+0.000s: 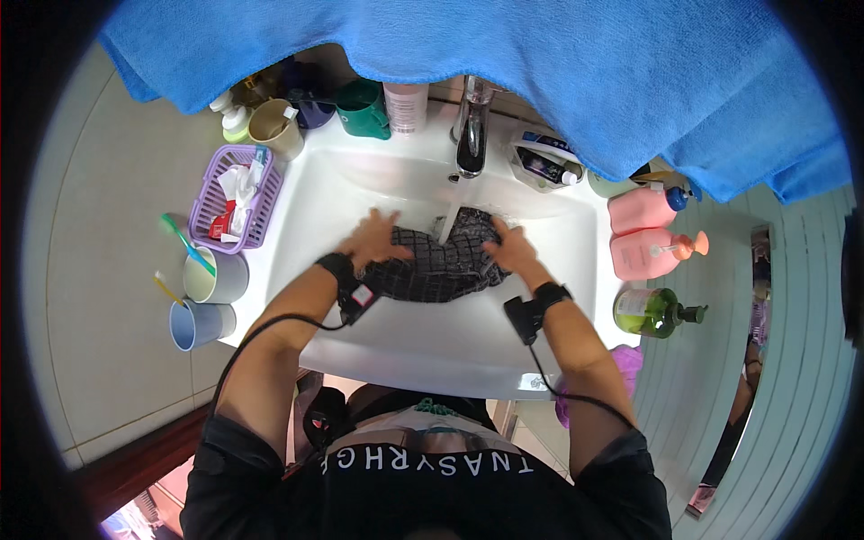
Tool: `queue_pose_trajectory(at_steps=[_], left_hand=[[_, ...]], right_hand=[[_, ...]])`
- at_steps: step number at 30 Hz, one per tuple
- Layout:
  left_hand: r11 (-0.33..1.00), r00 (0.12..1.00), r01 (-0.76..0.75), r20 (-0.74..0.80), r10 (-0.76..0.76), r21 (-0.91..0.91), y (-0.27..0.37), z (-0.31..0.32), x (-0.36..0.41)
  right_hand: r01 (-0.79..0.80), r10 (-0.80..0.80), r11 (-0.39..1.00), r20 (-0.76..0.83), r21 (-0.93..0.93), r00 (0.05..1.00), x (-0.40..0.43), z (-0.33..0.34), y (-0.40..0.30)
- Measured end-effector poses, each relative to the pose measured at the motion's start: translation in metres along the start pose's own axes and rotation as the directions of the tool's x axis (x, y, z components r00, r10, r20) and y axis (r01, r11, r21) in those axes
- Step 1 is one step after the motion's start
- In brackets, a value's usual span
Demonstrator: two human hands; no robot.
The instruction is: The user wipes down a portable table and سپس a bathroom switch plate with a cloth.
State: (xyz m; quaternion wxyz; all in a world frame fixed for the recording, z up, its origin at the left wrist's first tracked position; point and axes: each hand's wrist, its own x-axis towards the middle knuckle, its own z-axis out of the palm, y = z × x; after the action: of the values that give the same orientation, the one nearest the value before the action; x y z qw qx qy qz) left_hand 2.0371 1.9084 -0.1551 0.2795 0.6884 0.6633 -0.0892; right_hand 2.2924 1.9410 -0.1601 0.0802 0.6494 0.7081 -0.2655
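Note:
A wet dark checked cloth [432,266], maybe a garment, lies bunched in the white washbasin [432,337]. Water runs onto it from the chrome faucet [472,145]. My left hand [371,239] is at the cloth's left end, fingers spread and thumb over its edge. At the opposite end, my right hand [511,248] touches the cloth with thumb and fingertips apart; whether it pinches the fabric is unclear. Each wrist wears a black strap with a small cabled device.
On the left rim stand a purple basket [202,202], a white cup [226,277] and a blue cup [192,325]. Pink pump bottles [644,253] and a green pump bottle [651,312] line the right. A blue towel [472,40] hangs over the back.

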Motion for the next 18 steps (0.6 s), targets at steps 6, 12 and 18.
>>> queue_pose_trajectory(at_steps=[6,12,18], left_hand=[[0.888,0.89,-0.429,0.245,0.384,0.166,0.041,0.018,-0.023],[0.979,0.982,-0.149,-0.135,0.13,-0.142,0.023,0.023,0.003],[0.639,0.92,-0.389,-0.241,0.309,-0.664,0.095,-0.058,-0.052]], right_hand=[[0.347,-0.311,0.936,0.337,-0.051,0.889,-0.015,0.034,-0.011],[-0.242,0.013,0.663,0.313,0.708,0.95,-0.014,0.034,-0.012],[-0.537,-0.039,-0.084,0.536,0.839,0.844,-0.028,0.006,-0.042]])
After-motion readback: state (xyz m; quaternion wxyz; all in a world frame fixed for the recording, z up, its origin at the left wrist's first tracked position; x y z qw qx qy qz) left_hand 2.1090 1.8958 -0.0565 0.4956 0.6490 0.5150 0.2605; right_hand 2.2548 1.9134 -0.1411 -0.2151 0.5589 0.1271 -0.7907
